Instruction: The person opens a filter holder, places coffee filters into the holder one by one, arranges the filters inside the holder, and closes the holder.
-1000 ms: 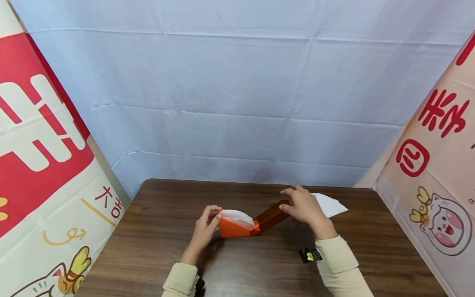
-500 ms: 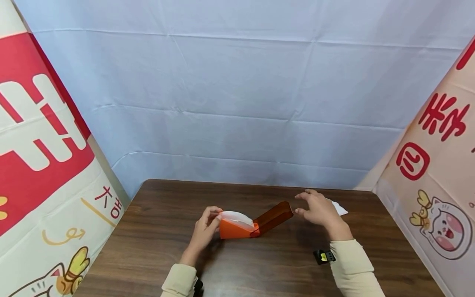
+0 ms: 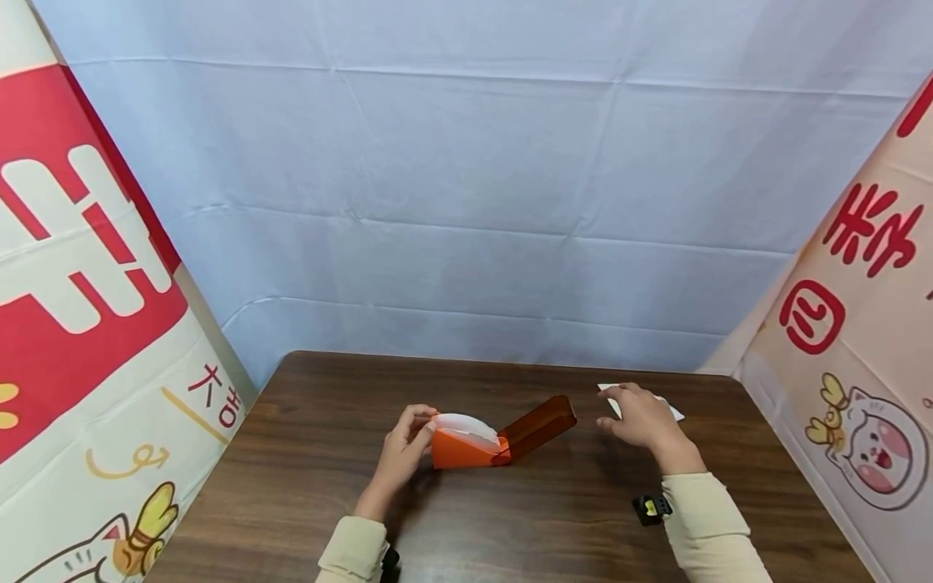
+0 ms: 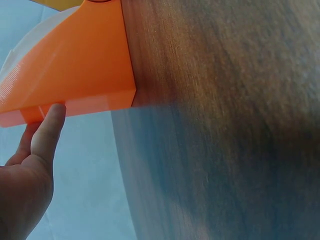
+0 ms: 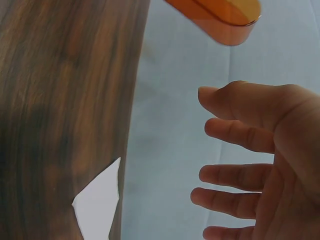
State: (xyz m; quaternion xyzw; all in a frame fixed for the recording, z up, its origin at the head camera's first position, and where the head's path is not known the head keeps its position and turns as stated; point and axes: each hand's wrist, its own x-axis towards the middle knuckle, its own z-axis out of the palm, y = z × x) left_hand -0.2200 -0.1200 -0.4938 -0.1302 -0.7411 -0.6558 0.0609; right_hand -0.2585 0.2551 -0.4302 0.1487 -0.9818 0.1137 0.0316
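Note:
An orange box (image 3: 466, 451) with a flared stack of thin white paper sheets (image 3: 466, 425) inside stands on the table; they look like coffee filters. Its see-through brown-orange lid (image 3: 539, 427) is swung out to the right. At the box's left end my left hand (image 3: 404, 445) holds it, thumb (image 4: 49, 131) against the end face in the left wrist view. My right hand (image 3: 641, 417) hovers right of the lid, fingers apart and holding nothing. Under and behind it lies a folded white paper piece (image 5: 100, 200), partly hidden by the hand in the head view.
The dark wood table (image 3: 328, 389) ends at a pale blue cloth backdrop (image 3: 466, 202). Printed cloths hang at the left (image 3: 95, 243) and right (image 3: 845, 389). Bare wood surrounds the box on its near side.
My right hand has let go of the lid, drawn off to the right and lowered over the white paper piece. The lid stays swung out. My left hand and the box have stayed put.

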